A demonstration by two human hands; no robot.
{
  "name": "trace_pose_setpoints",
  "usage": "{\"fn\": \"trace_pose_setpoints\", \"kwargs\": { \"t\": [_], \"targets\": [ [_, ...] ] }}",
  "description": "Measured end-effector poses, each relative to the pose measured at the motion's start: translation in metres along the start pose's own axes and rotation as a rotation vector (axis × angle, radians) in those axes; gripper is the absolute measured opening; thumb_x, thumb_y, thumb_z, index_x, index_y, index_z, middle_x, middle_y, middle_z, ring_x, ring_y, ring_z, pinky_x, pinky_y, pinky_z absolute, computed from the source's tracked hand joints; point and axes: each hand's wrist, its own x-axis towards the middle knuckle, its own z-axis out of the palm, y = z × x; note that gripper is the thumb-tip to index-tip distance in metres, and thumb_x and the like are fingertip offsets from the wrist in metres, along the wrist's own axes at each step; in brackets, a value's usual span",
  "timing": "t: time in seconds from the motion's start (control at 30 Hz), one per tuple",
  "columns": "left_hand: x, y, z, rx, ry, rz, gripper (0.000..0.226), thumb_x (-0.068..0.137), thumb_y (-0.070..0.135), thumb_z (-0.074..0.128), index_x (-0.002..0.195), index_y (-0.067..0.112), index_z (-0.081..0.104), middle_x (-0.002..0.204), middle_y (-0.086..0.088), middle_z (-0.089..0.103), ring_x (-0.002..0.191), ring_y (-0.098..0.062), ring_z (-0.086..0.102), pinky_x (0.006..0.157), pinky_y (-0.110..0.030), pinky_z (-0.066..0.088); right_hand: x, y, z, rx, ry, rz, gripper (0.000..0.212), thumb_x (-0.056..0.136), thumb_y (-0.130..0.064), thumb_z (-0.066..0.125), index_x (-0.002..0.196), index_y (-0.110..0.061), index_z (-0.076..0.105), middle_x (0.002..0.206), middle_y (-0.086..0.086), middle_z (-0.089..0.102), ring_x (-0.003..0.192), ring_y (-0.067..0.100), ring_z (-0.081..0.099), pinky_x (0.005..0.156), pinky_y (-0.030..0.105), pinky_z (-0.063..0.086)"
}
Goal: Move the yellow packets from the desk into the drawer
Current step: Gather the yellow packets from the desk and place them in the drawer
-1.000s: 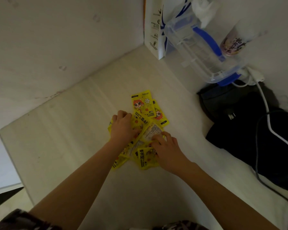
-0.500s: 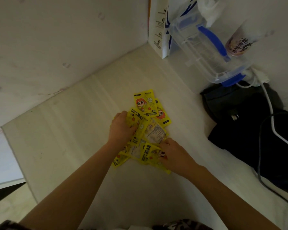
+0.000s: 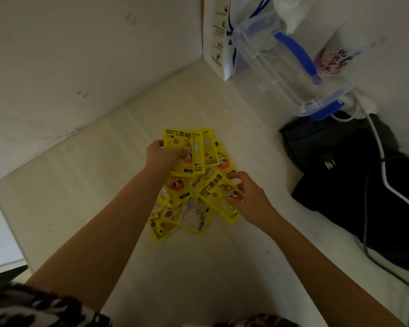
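We have one view only, a wide-angle camera worn on the head, looking forward and steeply down onto the desk [image 3: 85, 208] from close above. Both forearms enter from the bottom edge toward frame centre; walls bend across the upper left and right.

Desk [image 3: 85, 208] left lies bare; black bag [image 3: 354, 197] crowds the right.

Small print on the yellow foil hand-warmer packets [image 3: 194, 185] mostly too small to read; lower ones overlap, part hidden. Left hand [image 3: 162, 156] covers pt of top packets. Clear plastic box w/ blue clips [image 3: 281, 64] cut off at top edge.
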Motion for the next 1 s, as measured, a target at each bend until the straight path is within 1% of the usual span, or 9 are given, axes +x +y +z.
{"fn": "trace_pose_setpoints", "kwargs": {
  "t": [0.1,0.23,0.33,0.4,0.6,0.7,0.8,0.9,1.0],
  "targets": [
    [0.008,0.002,0.012,-0.006,-0.027,-0.052,0.025,0.067,0.002,0.081,0.089,0.007,0.07,0.084,-0.01,0.072,0.072,-0.025,0.071,0.07,-0.045,0.06,0.016,-0.001,0.003,-0.053,0.02,0.036,0.028,0.086,-0.014,0.065,0.113,-0.015,0.059,0.094,0.0,0.056,0.077,0.015,0.053,0.049,0.006,0.038],
    [0.016,0.001,0.024,0.037,0.022,-0.032,0.021,0.069,0.005,0.08,0.084,0.014,0.068,0.089,-0.008,0.072,0.083,-0.026,0.071,0.076,-0.045,0.059,0.028,-0.002,0.007,-0.149,0.058,0.06,0.025,0.088,-0.019,0.063,0.109,-0.007,0.062,0.1,0.008,0.054,0.088,0.021,0.053,0.058,0.023,0.031],
    [0.017,0.003,0.033,0.083,0.059,-0.019,0.027,0.069,0.012,0.079,0.094,0.014,0.068,0.092,-0.007,0.071,0.087,-0.025,0.07,0.078,-0.043,0.059,0.03,-0.007,0.006,-0.182,0.057,0.082,0.033,0.088,-0.019,0.062,0.117,-0.003,0.059,0.113,0.015,0.055,0.104,0.029,0.056,0.074,0.028,0.038],
    [0.017,0.006,0.039,0.098,0.053,-0.005,0.027,0.07,0.014,0.078,0.094,0.013,0.067,0.092,-0.007,0.071,0.085,-0.026,0.069,0.078,-0.043,0.059,0.032,-0.009,0.006,-0.189,0.039,0.093,0.032,0.088,-0.018,0.062,0.115,0.001,0.059,0.11,0.018,0.059,0.102,0.032,0.058,0.077,0.033,0.044],
    [0.018,0.012,0.049,0.114,0.025,-0.054,0.029,0.069,0.011,0.077,0.095,0.01,0.066,0.095,-0.011,0.07,0.086,-0.029,0.069,0.077,-0.048,0.059,0.037,-0.007,0.013,-0.175,-0.004,0.141,0.023,0.088,-0.021,0.06,0.1,-0.001,0.059,0.089,0.012,0.059,0.078,0.023,0.053,0.061,0.027,0.035],
    [0.022,0.013,0.054,0.157,0.006,-0.07,0.045,0.054,0.015,0.078,0.097,0.01,0.067,0.097,-0.011,0.07,0.088,-0.031,0.068,0.076,-0.049,0.059,0.037,-0.008,0.011,-0.191,-0.016,0.148,0.019,0.086,-0.021,0.061,0.093,-0.003,0.061,0.075,0.003,0.054,0.068,0.017,0.049,0.047,0.021,0.032],
    [0.03,0.008,0.062,0.23,-0.004,-0.076,0.06,0.042,0.02,0.075,0.101,0.011,0.064,0.1,-0.011,0.068,0.091,-0.031,0.067,0.079,-0.047,0.058,0.034,-0.007,0.011,-0.2,-0.006,0.13,0.017,0.084,-0.022,0.062,0.088,-0.005,0.061,0.066,-0.003,0.048,0.058,0.012,0.045,0.047,0.02,0.031],
    [0.023,0.007,0.071,0.365,-0.013,-0.045,0.058,0.047,0.03,0.073,0.102,0.016,0.064,0.103,-0.008,0.068,0.096,-0.029,0.064,0.088,-0.046,0.053,0.034,-0.002,0.009,-0.162,0.003,0.138,0.02,0.083,-0.019,0.064,0.092,-0.001,0.063,0.076,0.004,0.054,0.062,0.015,0.048,0.051,0.026,0.034],
    [0.01,0.01,0.075,0.551,-0.005,-0.024,0.057,0.066,0.037,0.072,0.117,0.018,0.058,0.123,-0.01,0.053,0.115,-0.032,0.05,0.098,-0.042,0.043,0.034,0.004,0.003,-0.183,0.024,0.105,0.023,0.085,-0.018,0.064,0.1,-0.001,0.063,0.095,0.01,0.053,0.074,0.019,0.053,0.054,0.027,0.034]
  ]
}}
